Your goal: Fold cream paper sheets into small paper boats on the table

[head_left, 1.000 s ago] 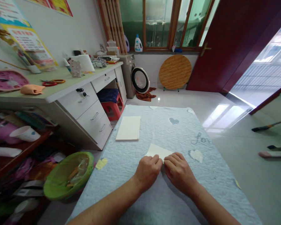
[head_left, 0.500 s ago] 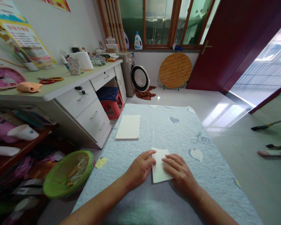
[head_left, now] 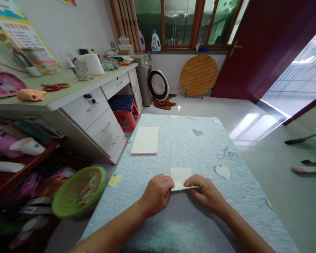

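- Pressing the cream paper (head_left: 180, 178) from both sides, left hand (head_left: 157, 194) and right hand (head_left: 206, 194) close together; firm grip? Cannot tell
- Sheet now folded shorter on the quilt (head_left: 189, 154)

The left hand (head_left: 157, 195) rests against the left edge of a small folded sheet of cream paper (head_left: 179, 178) on a pale blue quilted blanket (head_left: 189, 158). The right hand (head_left: 205, 194) lays its fingers across the sheet's lower right corner. Farther up the blanket, well apart, lies a flat stack of cream paper (head_left: 144, 140). Off to the left, a green plastic basin (head_left: 101, 175) sits near a white desk (head_left: 94, 130).
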